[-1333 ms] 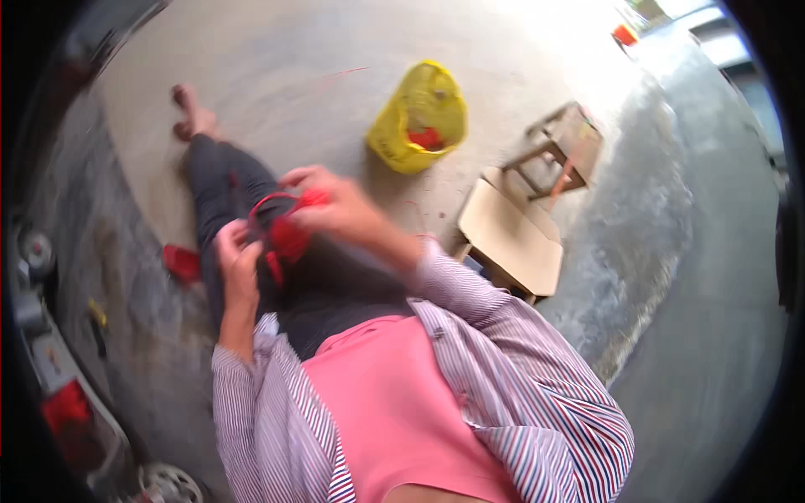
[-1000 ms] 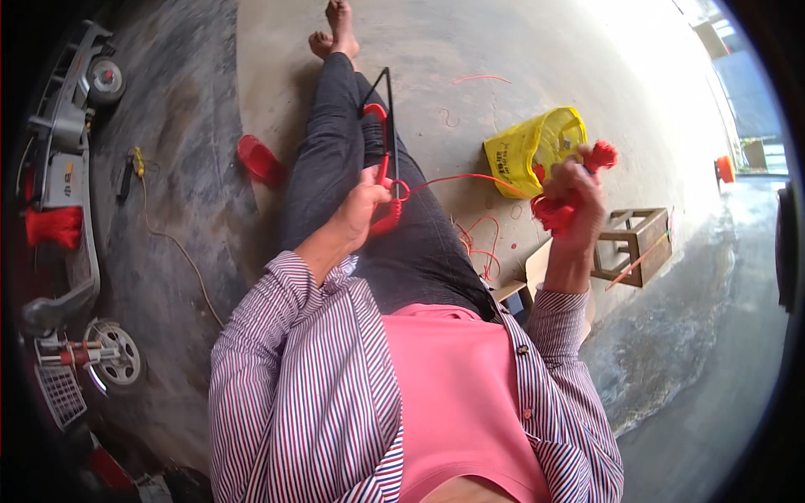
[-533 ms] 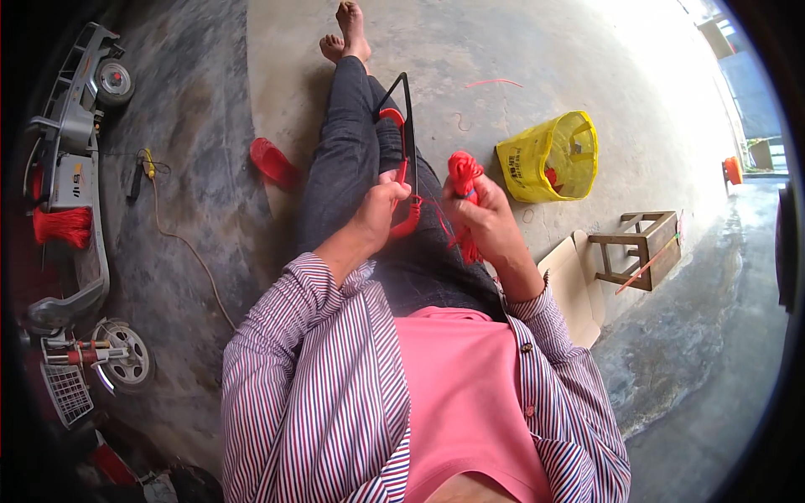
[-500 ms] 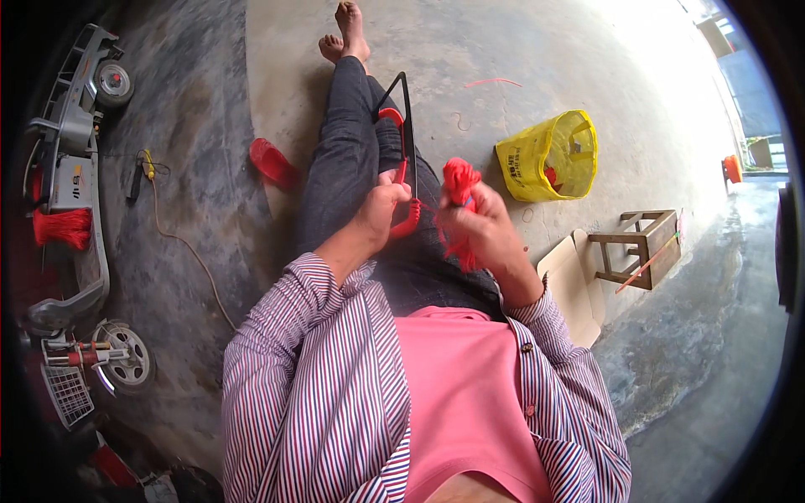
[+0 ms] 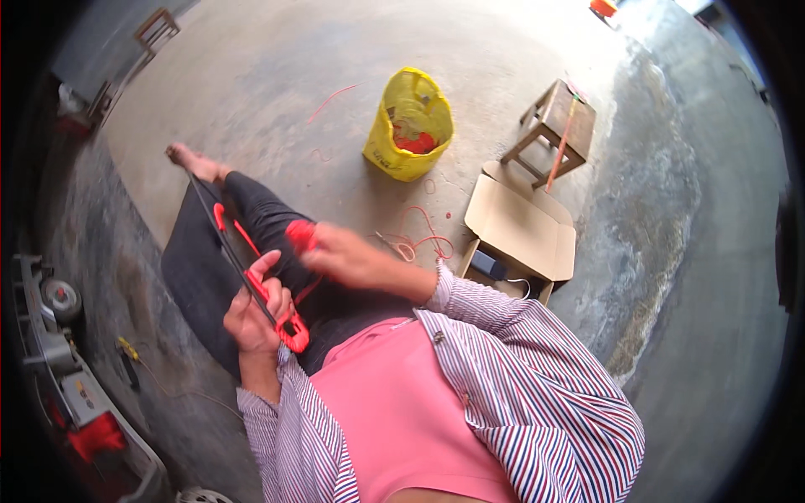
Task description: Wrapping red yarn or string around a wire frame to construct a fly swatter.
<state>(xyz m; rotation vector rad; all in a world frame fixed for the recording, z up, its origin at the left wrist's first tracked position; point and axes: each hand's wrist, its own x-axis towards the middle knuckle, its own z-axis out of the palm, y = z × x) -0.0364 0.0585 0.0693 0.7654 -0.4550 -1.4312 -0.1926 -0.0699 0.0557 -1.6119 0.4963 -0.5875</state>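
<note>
Daylight floods in from the far right, bleaching the concrete floor [image 5: 503, 50] there to a pale glare that washes out its texture. Brightness falls off toward the left and near side, where the machine [image 5: 67, 394] sits in dim, murky tones. Shadows are soft: a dark patch spreads left of the legs, and the yellow bag [image 5: 411, 126] throws a faint one toward the near side. The right hand [image 5: 340, 256] is smeared by motion blur, while the left hand [image 5: 251, 310] stays fairly sharp. Fisheye bending curves the floor strongly, and a black vignette rings the corners, with detail soft near the rim.
</note>
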